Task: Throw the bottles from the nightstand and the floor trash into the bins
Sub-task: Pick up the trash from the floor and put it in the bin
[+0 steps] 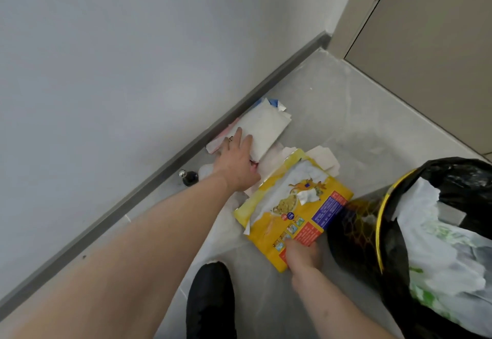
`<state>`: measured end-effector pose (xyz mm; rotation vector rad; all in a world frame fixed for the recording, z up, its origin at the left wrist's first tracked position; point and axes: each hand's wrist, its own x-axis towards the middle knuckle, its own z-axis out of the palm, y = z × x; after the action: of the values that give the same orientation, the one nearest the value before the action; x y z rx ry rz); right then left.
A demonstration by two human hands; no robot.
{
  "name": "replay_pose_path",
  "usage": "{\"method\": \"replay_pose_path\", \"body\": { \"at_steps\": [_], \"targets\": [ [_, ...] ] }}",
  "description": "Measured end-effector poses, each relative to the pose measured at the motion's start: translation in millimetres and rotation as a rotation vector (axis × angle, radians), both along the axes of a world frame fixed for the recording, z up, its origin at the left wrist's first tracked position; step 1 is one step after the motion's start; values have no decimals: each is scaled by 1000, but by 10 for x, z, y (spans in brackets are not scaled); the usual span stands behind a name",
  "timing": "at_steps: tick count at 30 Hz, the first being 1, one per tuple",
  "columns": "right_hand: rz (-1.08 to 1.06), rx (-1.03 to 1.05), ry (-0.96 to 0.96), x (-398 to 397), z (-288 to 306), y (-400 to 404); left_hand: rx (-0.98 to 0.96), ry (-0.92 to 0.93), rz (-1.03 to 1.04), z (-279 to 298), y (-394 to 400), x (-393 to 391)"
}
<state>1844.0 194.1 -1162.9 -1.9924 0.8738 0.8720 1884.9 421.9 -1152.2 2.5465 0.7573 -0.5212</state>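
Observation:
A pile of floor trash lies against the grey baseboard: a white flat packet [266,129] on top of pink and white papers [323,158]. My left hand [238,160] reaches out and grips the white packet by its near edge. My right hand [302,254] holds a torn yellow food bag [292,205] by its near corner, just left of the bin. The bin [383,232] stands at the right, lined with a black bag and holding white and green plastic trash [439,253].
A small dark bottle with a shiny round cap [189,177] lies by the baseboard [106,213], left of my left wrist. My black shoe [210,301] stands on the grey tile floor at the bottom. A beige door [426,45] is at the top right.

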Motion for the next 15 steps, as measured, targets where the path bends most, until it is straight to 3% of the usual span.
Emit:
{"method": "replay_pose_path", "body": {
  "at_steps": [5,12,15],
  "targets": [
    [75,-46,-17,-78,34,-145,-4,69,0,-71,-30,90],
    [174,-53,-92,-46,147,-182,214,60,-110,-28,-26,-48],
    [201,-55,-124,-16,183,-201,175,-23,7,33,-47,6]
  ]
}}
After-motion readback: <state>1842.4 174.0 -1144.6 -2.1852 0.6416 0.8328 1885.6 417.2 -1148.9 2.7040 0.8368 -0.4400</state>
